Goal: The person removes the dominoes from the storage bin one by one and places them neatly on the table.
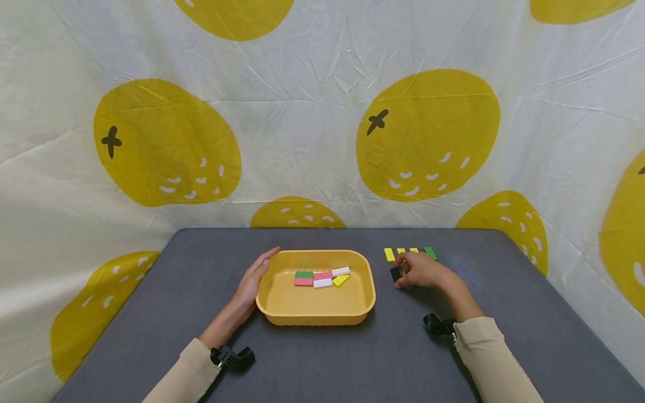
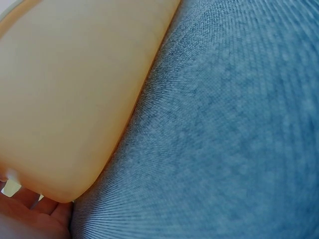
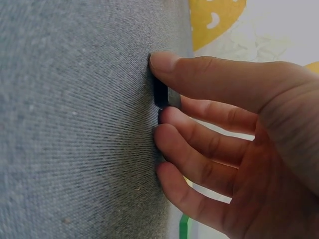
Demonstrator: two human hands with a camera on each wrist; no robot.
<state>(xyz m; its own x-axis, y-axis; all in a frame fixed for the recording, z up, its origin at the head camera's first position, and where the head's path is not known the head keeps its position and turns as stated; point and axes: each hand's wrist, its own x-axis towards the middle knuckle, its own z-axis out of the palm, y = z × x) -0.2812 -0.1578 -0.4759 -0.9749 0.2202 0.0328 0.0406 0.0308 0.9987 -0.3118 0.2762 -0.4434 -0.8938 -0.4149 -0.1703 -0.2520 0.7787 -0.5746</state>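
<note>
My left hand (image 1: pixel 253 282) rests along the left side of a yellow plastic tray (image 1: pixel 317 319), its fingers stretched forward against the wall. In the left wrist view the hand's fingers (image 2: pixel 47 205) show at the bottom corner, right by the tray's outer wall (image 2: pixel 75 99). To the right of the tray, my right hand (image 1: pixel 420 270) pinches a small black block (image 1: pixel 395 274) at table level. The right wrist view has the thumb on one end of the black block (image 3: pixel 161 93) and fingertips at the other, the remaining fingers curled near the cloth.
Inside the tray lie a green block (image 1: pixel 304 274), pink blocks (image 1: pixel 303 282), white blocks (image 1: pixel 323 284) and a yellow block (image 1: pixel 341 280). Beyond my right hand, yellow blocks (image 1: pixel 389 254) and a green block (image 1: pixel 430 253) form a row. A patterned curtain (image 1: pixel 302 140) hangs behind the grey table (image 1: pixel 322 369).
</note>
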